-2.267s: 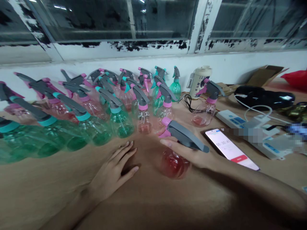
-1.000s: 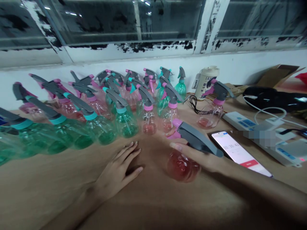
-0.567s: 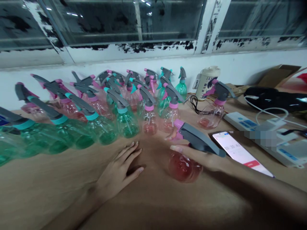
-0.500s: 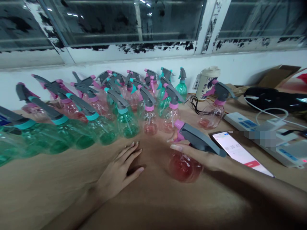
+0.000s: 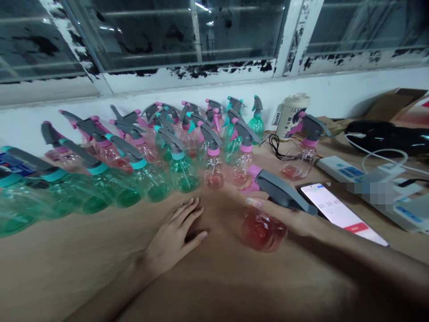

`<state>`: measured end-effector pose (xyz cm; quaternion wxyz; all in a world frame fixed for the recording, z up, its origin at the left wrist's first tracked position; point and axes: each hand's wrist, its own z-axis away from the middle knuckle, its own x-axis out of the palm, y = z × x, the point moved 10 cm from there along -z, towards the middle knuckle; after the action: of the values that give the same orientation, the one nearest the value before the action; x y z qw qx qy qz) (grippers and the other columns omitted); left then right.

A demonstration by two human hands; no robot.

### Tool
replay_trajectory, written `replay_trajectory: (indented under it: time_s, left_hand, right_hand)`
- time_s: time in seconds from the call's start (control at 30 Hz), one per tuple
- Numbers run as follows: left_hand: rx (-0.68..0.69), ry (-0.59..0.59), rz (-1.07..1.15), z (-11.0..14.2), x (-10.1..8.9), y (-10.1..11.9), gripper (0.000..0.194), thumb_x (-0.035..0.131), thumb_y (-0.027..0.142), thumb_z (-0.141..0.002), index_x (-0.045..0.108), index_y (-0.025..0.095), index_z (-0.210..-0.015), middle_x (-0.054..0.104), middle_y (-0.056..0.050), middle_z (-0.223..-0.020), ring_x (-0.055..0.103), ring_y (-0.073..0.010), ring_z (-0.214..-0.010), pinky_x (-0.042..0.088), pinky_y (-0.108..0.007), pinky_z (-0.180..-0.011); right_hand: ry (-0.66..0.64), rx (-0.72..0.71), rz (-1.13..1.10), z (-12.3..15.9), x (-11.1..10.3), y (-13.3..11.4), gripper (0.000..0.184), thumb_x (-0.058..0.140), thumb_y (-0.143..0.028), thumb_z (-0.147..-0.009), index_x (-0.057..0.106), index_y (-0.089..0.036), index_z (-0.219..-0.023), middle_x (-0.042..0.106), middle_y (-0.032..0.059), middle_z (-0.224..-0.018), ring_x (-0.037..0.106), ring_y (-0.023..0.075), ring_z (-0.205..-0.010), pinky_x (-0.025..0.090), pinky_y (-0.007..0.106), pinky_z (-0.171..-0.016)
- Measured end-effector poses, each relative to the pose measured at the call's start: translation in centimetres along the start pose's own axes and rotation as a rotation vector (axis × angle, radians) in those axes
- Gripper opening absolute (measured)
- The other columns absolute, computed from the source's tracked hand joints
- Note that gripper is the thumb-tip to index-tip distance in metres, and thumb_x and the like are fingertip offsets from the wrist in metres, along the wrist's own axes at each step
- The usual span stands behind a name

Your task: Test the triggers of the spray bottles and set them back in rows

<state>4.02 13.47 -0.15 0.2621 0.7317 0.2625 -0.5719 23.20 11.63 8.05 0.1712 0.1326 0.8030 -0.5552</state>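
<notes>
My right hand (image 5: 284, 217) is wrapped round the neck of a pink spray bottle (image 5: 263, 230) with a grey trigger head (image 5: 279, 197), which stands on the brown table (image 5: 83, 268). My left hand (image 5: 174, 237) lies flat on the table to the left of it, fingers spread, holding nothing. Behind both hands stand several green and pink spray bottles (image 5: 182, 167) in rows toward the wall.
A phone (image 5: 343, 214) with a lit screen lies right of the held bottle. Another pink spray bottle (image 5: 300, 154), a white cup (image 5: 290, 114), a power strip (image 5: 355, 172) with cables, and a black object (image 5: 385, 136) fill the right side.
The view has shifted slightly, so everything sits a little further right and lower. Both hands keep their places; the right hand still holds the pink bottle.
</notes>
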Motion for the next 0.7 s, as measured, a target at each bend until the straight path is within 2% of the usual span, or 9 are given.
replay_trajectory:
  time_s: [0.17, 0.43, 0.53, 0.7]
  left_hand:
    - [-0.011, 0.011, 0.016, 0.1, 0.0, -0.1, 0.050, 0.045, 0.049, -0.091, 0.045, 0.019, -0.131, 0.038, -0.008, -0.145, 0.033, -0.0248, -0.133, 0.032, -0.044, -0.108]
    - [-0.018, 0.011, 0.030, 0.1, 0.0, -0.2, 0.049, 0.045, 0.049, -0.091, 0.046, 0.020, -0.130, 0.037, -0.008, -0.145, 0.034, -0.0247, -0.133, 0.032, -0.045, -0.108]
    - [-0.021, 0.009, 0.031, 0.0, 0.0, -0.3, 0.049, 0.045, 0.050, -0.091, 0.046, 0.020, -0.130, 0.037, -0.008, -0.145, 0.034, -0.0246, -0.133, 0.032, -0.044, -0.108]
    - [-0.019, 0.013, 0.021, 0.0, 0.0, -0.3, 0.050, 0.043, 0.051, -0.091, 0.045, 0.020, -0.131, 0.037, -0.007, -0.146, 0.034, -0.0236, -0.133, 0.031, -0.044, -0.108]
  right_hand:
    - [-0.028, 0.036, -0.047, 0.2, 0.4, 1.1, 0.028, 0.059, -0.046, -0.081, 0.067, -0.025, -0.097, 0.070, 0.0020, -0.082, 0.066, 0.0201, -0.077, 0.054, 0.032, -0.067]
    - [-0.020, 0.033, -0.027, 0.0, 0.4, 0.5, 0.031, 0.060, -0.048, -0.078, 0.068, -0.025, -0.097, 0.071, 0.0026, -0.088, 0.065, 0.0179, -0.066, 0.054, 0.034, -0.066]
    - [0.011, 0.053, 0.023, 0.1, 0.1, 1.0, 0.032, 0.061, -0.049, -0.077, 0.068, -0.025, -0.096, 0.069, 0.0016, -0.076, 0.063, 0.0181, -0.063, 0.052, 0.032, -0.059]
    - [-0.025, 0.046, 0.018, 0.3, 0.6, 1.8, 0.032, 0.057, -0.048, -0.081, 0.067, -0.023, -0.098, 0.060, -0.0007, -0.058, 0.059, 0.0170, -0.057, 0.050, 0.030, -0.054]
